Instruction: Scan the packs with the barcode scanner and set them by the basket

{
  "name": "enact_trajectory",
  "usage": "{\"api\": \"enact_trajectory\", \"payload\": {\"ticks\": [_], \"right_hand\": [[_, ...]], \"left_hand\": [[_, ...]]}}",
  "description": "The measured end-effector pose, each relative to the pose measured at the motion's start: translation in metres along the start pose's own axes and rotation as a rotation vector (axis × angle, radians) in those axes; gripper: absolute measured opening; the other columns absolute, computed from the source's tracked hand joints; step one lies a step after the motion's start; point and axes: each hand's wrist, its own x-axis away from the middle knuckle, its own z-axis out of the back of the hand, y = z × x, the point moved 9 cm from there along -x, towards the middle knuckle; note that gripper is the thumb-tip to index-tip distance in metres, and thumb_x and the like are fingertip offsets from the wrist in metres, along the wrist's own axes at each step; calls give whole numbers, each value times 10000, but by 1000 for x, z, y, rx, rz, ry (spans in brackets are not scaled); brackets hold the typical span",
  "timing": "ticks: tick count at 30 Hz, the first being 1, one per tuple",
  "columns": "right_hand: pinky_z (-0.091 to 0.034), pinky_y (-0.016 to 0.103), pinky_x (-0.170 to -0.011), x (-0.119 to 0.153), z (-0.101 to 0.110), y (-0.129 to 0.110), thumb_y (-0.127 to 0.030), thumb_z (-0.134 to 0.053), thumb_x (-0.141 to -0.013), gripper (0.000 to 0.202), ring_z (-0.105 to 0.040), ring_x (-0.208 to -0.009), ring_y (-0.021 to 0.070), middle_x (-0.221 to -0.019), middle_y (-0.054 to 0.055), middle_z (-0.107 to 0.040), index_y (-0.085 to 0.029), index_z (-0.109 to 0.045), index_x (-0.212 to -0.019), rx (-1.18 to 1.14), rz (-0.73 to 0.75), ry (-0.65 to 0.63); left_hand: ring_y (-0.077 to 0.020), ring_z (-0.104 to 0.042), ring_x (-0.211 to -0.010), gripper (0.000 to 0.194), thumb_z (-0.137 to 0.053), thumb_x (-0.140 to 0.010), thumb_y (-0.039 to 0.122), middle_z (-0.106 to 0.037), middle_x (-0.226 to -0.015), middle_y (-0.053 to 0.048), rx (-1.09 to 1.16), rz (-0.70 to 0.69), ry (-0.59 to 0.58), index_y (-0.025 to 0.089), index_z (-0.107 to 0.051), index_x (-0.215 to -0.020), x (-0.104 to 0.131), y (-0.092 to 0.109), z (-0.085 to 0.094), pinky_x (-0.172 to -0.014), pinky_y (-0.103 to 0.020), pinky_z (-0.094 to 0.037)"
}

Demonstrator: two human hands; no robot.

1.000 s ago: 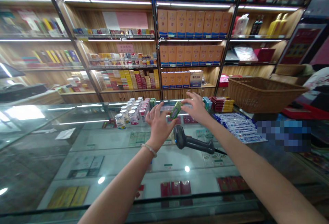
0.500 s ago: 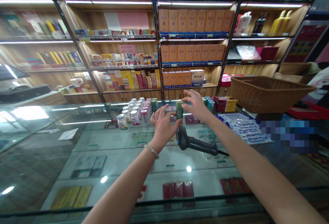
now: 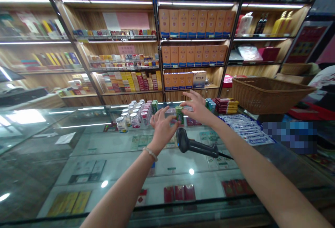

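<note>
A small green can (image 3: 179,114) stands upright above the glass counter, between my two hands. My left hand (image 3: 162,126), with a beaded bracelet at its wrist, has thumb and finger at the can's lower left side. From the upper right, my right hand (image 3: 195,107) pinches the can near its top, other fingers raised. Just below my hands lies a black barcode scanner (image 3: 195,145), its cable running right. Left of my left hand stand rows of small cans (image 3: 134,116) with white, pink and green labels.
The glass display counter (image 3: 125,167) holds flat packs on shelves beneath its top. On the right are blue-and-white packets (image 3: 244,128), red and yellow packs (image 3: 227,105) and a wicker basket (image 3: 269,95). Shelves with orange boxes (image 3: 193,23) line the back wall.
The green can has turned from leaning toward the camera to a more upright pose, its round top now showing. Both hands stay around it; the view has shifted slightly.
</note>
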Motion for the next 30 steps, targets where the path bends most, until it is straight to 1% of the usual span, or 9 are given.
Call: {"api": "enact_trajectory", "payload": {"ticks": [4, 7, 11, 14, 19, 23, 26, 30], "right_hand": [[-226, 616, -1213, 4, 12, -6, -336, -678, -896, 265, -275, -1566, 343, -1619, 78, -488, -290, -749, -1146, 97, 37, 69], [-222, 612, -1204, 7, 19, -7, -333, -658, -916, 220, -271, -1565, 344, -1625, 61, -480, -299, -740, -1117, 151, 57, 95], [-203, 608, -1203, 10, 31, 1, -332, -641, -939, 173, -269, -1562, 342, -1632, 42, -471, -307, -750, -1070, 183, 47, 113], [-194, 609, -1206, 12, 43, 11, -334, -653, -938, 157, -262, -1562, 345, -1641, 23, -461, -314, -762, -1049, 187, 34, 116], [-198, 621, -1206, 19, 68, 33, -324, -663, -935, 141, -259, -1562, 350, -1636, 9, -470, -321, -771, -1026, 214, -11, 144], [-212, 625, -1202, 27, 83, 55, -319, -650, -949, 134, -275, -1555, 346, -1636, 12, -466, -313, -771, -1008, 244, -47, 173], [-210, 634, -1198, 32, 89, 72, -318, -647, -950, 140, -275, -1552, 350, -1631, 11, -469, -313, -774, -1008, 257, -69, 191], [-204, 627, -1199, 37, 88, 90, -314, -644, -948, 150, -276, -1548, 344, -1624, 22, -479, -308, -780, -1011, 268, -90, 200]], "left_hand": [[-331, -388, -1493, 129, -772, -864, 361, -509, -1577, -50, -1, 6, -6, 304, -799, -977, -3, -1, -2, -1261, -602, -266], [-337, -393, -1487, 142, -764, -867, 370, -507, -1578, -61, -3, -2, -24, 297, -804, -982, -8, 4, -4, -1251, -610, -274], [-339, -403, -1480, 129, -763, -863, 374, -523, -1565, -54, -31, -44, -63, 295, -815, -951, -20, 24, -7, -1251, -596, -280], [-344, -405, -1475, 129, -779, -847, 370, -532, -1558, -60, -63, -62, -99, 297, -822, -944, -31, 42, -14, -1249, -595, -286], [-369, -403, -1464, 127, -775, -846, 371, -543, -1549, -70, -106, -89, -148, 305, -827, -940, -50, 72, -35, -1237, -655, -253], [-357, -401, -1466, 109, -776, -842, 378, -549, -1544, -56, -109, -84, -210, 315, -828, -915, -64, 91, -56, -1236, -641, -251], [-360, -385, -1479, 140, -794, -832, 398, -540, -1557, -68, -114, -77, -237, 308, -832, -933, -70, 104, -69, -1235, -630, -251], [-376, -377, -1483, 145, -802, -830, 420, -540, -1564, -74, -149, -35, -276, 314, -836, -922, -74, 115, -85, -1219, -674, -229]]}}
